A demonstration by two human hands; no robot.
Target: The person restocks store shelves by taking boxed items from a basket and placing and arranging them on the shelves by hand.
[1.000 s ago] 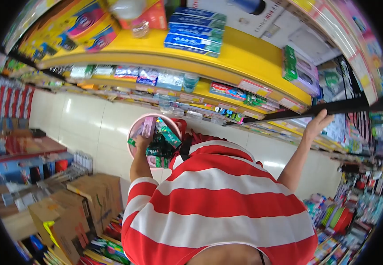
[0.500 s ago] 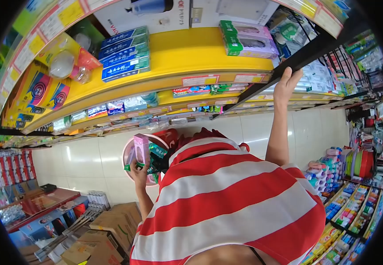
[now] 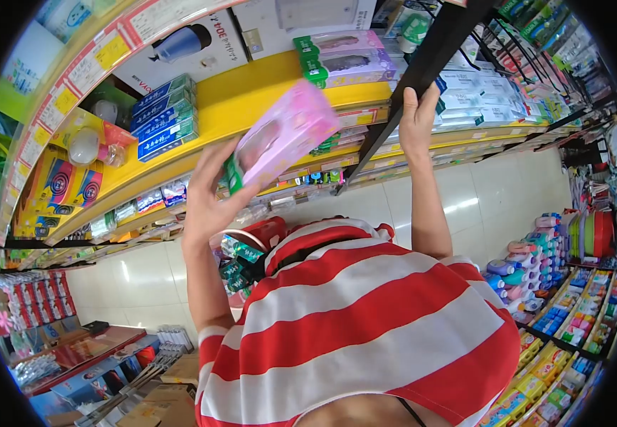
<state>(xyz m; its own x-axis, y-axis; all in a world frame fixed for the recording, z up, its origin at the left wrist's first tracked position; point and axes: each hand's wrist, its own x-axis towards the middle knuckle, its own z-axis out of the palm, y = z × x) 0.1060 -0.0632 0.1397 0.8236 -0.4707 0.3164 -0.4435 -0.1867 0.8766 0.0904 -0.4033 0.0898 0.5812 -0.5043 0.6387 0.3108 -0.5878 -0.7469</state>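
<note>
My left hand [image 3: 216,196] grips the green end of a pink box [image 3: 290,132], raised tilted in front of the yellow shelf [image 3: 251,85]. My right hand [image 3: 418,124] is closed round the black shelf post [image 3: 433,64]. Similar pink and green boxes [image 3: 351,67] lie on the shelf beside the post. Blue and green boxes [image 3: 166,117] are stacked farther left on the same shelf. Below my left forearm, a pink basket [image 3: 237,302] holds green packages [image 3: 233,267], partly hidden by my arm and shirt.
Large white boxes [image 3: 187,53] stand at the back of the shelf. Cartons [image 3: 155,409] sit at the lower left. Bottles [image 3: 525,263] and trays of small packets [image 3: 564,306] are on the right. Hooks [image 3: 514,64] project beyond the post.
My left hand has lifted the pink box out of the basket up to shelf height. The view has shifted along the shelf, while my right hand stays on the post.
</note>
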